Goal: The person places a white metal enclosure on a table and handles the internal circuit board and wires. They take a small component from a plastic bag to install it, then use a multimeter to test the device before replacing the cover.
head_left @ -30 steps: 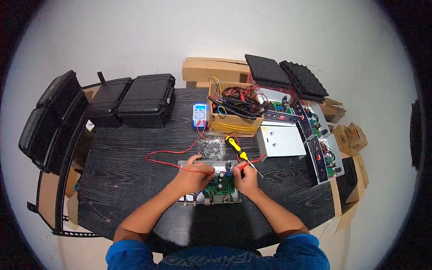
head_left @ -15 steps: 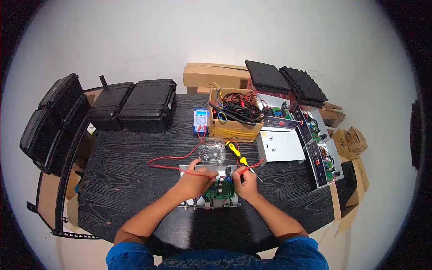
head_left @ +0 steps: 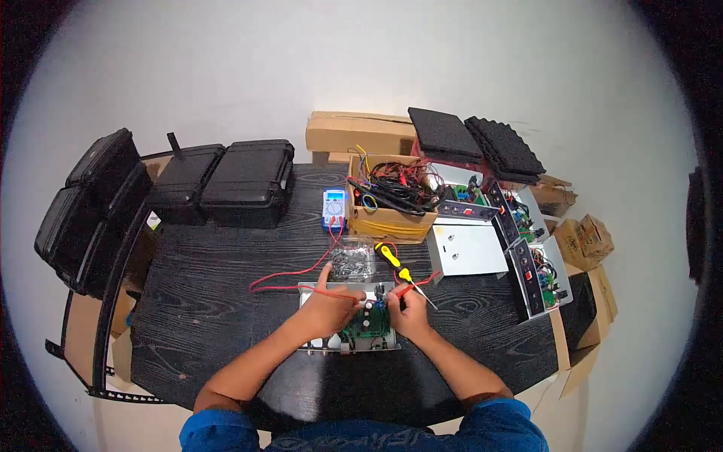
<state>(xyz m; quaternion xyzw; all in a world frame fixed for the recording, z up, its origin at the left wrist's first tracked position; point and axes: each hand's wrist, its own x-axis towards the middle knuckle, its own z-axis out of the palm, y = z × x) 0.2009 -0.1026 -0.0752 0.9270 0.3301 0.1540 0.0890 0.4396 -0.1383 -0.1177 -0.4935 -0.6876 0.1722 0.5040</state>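
Observation:
A metal chassis (head_left: 369, 345) with a green circuit board (head_left: 361, 324) lies on the table in front of me. My left hand (head_left: 330, 310) is over its left part, closed on a red test probe. From the right, my right hand (head_left: 409, 310) pinches the other red test probe (head_left: 403, 290) at the board's upper right edge. Red leads run from both hands, one of them to the blue multimeter (head_left: 334, 209), whose display is lit. The probe tips are too small to make out. A yellow and black screwdriver (head_left: 393, 261) lies just beyond my right hand, beside a clear tray of screws (head_left: 352, 260).
A cardboard box of cables (head_left: 392, 226) stands behind the tray. A white metal cover (head_left: 471, 251) and several open chassis units (head_left: 531, 279) are at the right. Black cases (head_left: 245, 177) stand at the back left, and dark foam sheets (head_left: 504, 147) at the back right.
The view has shifted slightly, so the table things appear a little lower. My right hand and its probe have moved slightly left, closer to the board. My left hand stays nearly in place.

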